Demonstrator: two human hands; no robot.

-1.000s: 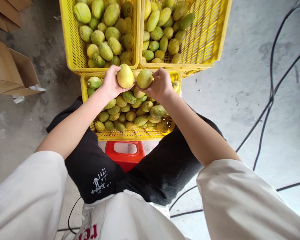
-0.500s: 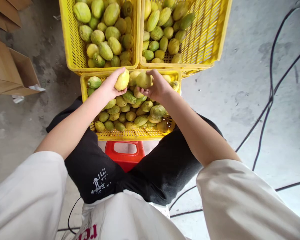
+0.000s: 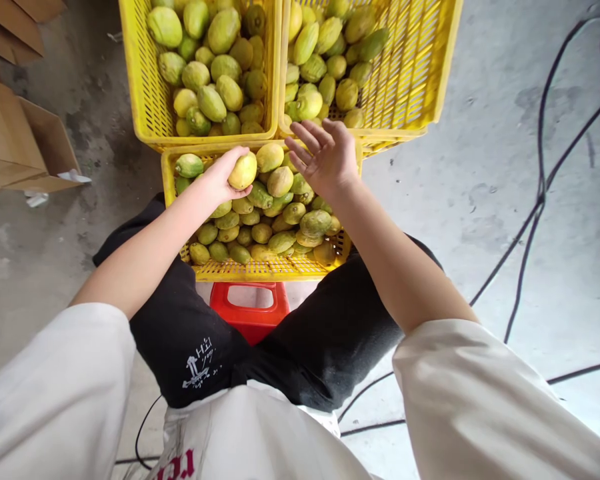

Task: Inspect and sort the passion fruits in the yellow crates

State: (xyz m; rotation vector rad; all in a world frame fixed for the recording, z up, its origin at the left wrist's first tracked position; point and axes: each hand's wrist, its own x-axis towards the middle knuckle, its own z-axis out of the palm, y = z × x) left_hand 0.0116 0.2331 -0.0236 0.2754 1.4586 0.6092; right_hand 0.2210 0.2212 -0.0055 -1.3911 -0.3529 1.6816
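My left hand (image 3: 227, 175) is closed around a yellow oval fruit (image 3: 243, 171), above the near yellow crate (image 3: 260, 272). My right hand (image 3: 325, 152) is open and holds nothing, palm up with fingers spread, over the near crate's far right edge. Just beyond its fingertips, a pale yellow-green fruit (image 3: 309, 105) lies in the far right crate (image 3: 415, 60). Many similar oval fruits (image 3: 294, 213), from green to yellow, fill much of the near crate; I cannot tell their exact kind.
The far left crate (image 3: 143, 73) holds more of these fruits. A red plastic stool (image 3: 250, 327) stands between my legs, close to the near crate. Cardboard boxes (image 3: 15, 133) are on the floor at left. Black cables (image 3: 543, 187) run across the concrete floor at right.
My right hand has let go of its fruit and opened; that fruit now lies in the far right crate. My left hand keeps its fruit and has dropped slightly nearer.
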